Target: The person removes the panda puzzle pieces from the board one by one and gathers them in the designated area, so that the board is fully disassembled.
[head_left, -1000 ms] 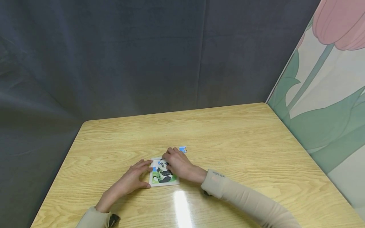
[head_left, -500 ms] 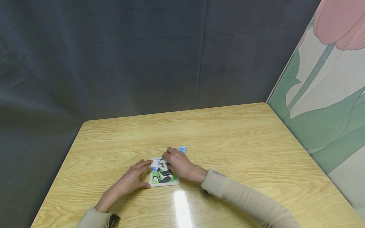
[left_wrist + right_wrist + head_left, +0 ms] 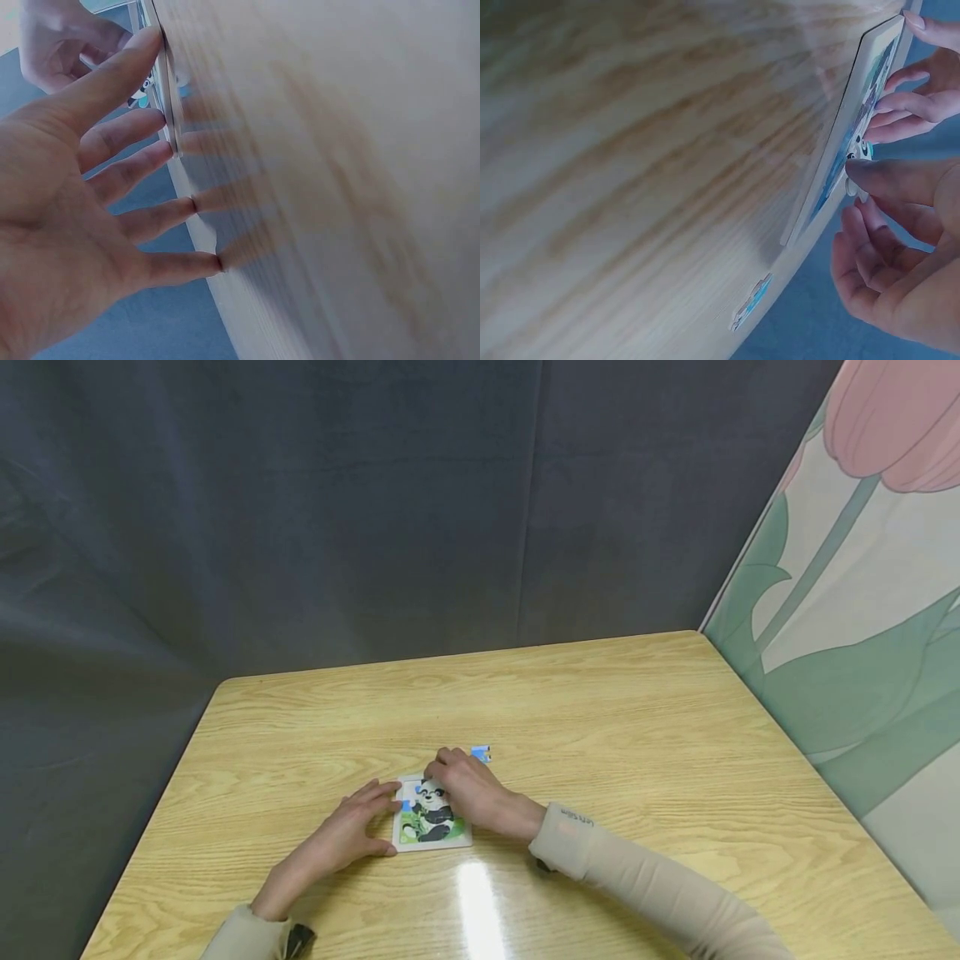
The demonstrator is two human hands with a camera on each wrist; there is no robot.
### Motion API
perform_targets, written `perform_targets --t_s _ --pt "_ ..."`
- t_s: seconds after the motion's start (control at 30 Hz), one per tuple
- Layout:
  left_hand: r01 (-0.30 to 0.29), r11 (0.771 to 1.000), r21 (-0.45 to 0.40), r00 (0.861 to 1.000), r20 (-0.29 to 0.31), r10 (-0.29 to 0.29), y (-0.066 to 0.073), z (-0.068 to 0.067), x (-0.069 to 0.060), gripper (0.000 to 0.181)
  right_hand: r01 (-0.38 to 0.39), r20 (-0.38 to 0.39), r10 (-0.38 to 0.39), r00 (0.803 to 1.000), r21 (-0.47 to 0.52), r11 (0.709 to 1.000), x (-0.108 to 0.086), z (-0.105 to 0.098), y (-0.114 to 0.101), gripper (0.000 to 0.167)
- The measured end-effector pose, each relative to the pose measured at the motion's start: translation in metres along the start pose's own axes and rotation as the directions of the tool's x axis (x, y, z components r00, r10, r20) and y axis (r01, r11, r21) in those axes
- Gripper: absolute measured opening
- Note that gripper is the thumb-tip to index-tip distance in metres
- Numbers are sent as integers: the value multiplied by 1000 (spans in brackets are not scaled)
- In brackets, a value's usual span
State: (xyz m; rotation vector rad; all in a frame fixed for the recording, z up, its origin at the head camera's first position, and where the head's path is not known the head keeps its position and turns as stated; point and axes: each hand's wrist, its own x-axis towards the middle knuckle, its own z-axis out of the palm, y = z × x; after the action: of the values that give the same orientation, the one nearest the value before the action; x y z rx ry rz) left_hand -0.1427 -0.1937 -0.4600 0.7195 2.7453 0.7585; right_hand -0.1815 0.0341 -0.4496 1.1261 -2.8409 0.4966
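On the table lies a small panda jigsaw puzzle in a white-rimmed tray (image 3: pixel 442 846), with part of its upper left showing pale, bare backing. My left hand (image 3: pixel 341 837) touches the tray's left side, fingers spread and fairly straight, thumb near the lower left corner. Over the upper right of the puzzle, my right hand (image 3: pixel 474 795) pinches a puzzle piece (image 3: pixel 853 187) between thumb and forefinger, close against the panda's head. That piece is mostly covered by the fingers. One loose blue puzzle piece (image 3: pixel 481 752) lies just beyond the tray, behind the right hand.
The wooden table (image 3: pixel 600 718) runs back to a dark grey curtain (image 3: pixel 375 510). On the right stands a panel printed with a pink tulip (image 3: pixel 892 427). A bright light reflection falls on the table in front of the tray.
My right hand shifts very slightly at the top of the puzzle, still pinching the piece. The left hand, the tray and the loose piece stay where they were.
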Motion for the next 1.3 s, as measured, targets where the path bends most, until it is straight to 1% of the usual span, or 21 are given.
perform_targets --t_s 0.17,0.3,0.5,0.57,0.7,0.8,0.97,1.07,1.3 --pt "4 1000 -3 1000 -1 -4 0 1 0 57 52 -11 -53 999 -35 998 0 1 2 30" --pt "-1 1000 0 1000 -3 1 0 1 0 57 98 -11 -100 995 -93 991 0 1 4 30" --pt "-10 1000 2 1000 -4 10 0 1 0 57 119 14 -118 993 -184 976 1 1 4 23" --pt "-10 1000 4 1000 -2 10 0 1 0 57 131 21 -130 991 -227 965 1 1 3 20" --pt "-5 1000 2 1000 1 5 0 1 -1 57 162 19 -166 986 -343 925 1 2 2 16" --pt "-3 1000 5 1000 4 3 0 1 -1 57 170 14 -180 984 -401 900 1 4 1 15" --pt "-9 1000 12 1000 9 9 -1 0 -1 58 173 11 -186 982 -426 888 0 4 1 15" --pt "-11 1000 10 1000 9 11 -1 0 -1 58 170 8 -185 983 -433 885 0 4 2 16" --pt "-11 1000 13 1000 4 11 -1 1 -1 57 155 -13 -175 984 -409 899 0 4 1 13"
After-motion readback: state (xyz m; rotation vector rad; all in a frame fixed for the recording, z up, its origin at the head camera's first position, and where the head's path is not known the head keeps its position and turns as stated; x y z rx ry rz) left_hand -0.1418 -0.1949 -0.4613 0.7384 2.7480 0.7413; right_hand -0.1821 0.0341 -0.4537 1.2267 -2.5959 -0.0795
